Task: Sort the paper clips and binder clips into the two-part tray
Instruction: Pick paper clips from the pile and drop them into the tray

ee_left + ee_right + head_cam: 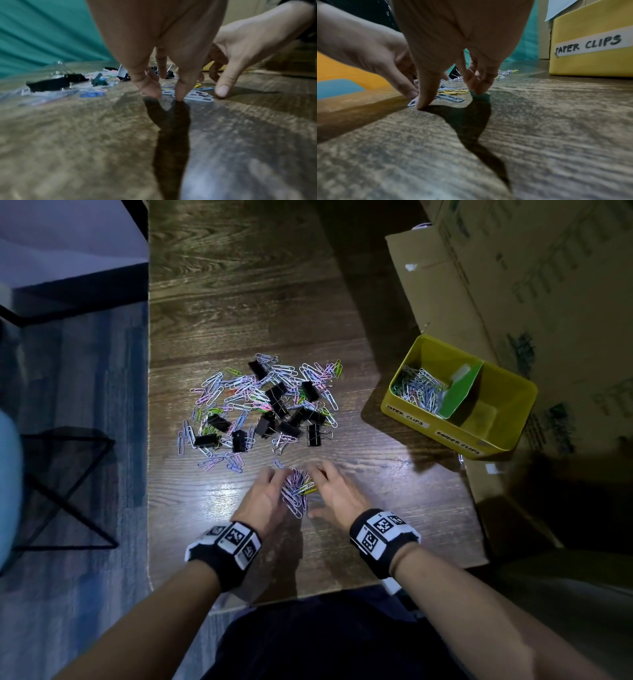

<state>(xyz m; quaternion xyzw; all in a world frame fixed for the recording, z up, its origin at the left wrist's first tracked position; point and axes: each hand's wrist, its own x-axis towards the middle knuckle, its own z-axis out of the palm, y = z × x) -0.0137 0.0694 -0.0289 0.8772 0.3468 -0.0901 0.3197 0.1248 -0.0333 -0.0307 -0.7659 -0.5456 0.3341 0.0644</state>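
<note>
A mixed pile of coloured paper clips point(239, 398) and black binder clips point(275, 395) lies mid-table. Nearer me sits a small heap of paper clips point(297, 487). My left hand point(277, 491) and right hand point(325, 491) flank it, fingertips down on the wood, touching its sides without pinching anything. The left wrist view shows the left hand point(164, 94) just in front of the heap point(197, 94), and the right wrist view shows the right hand point(450, 97) over the heap point(452, 93). The yellow two-part tray point(513, 405) stands to the right, with paper clips point(419, 392) in its left part.
Cardboard boxes point(513, 285) stand behind and to the right of the tray. The tray front point(590, 63) carries a "PAPER CLIPS" label. The table's left edge point(149, 440) drops to a blue floor, where a black wire frame point(68, 491) stands.
</note>
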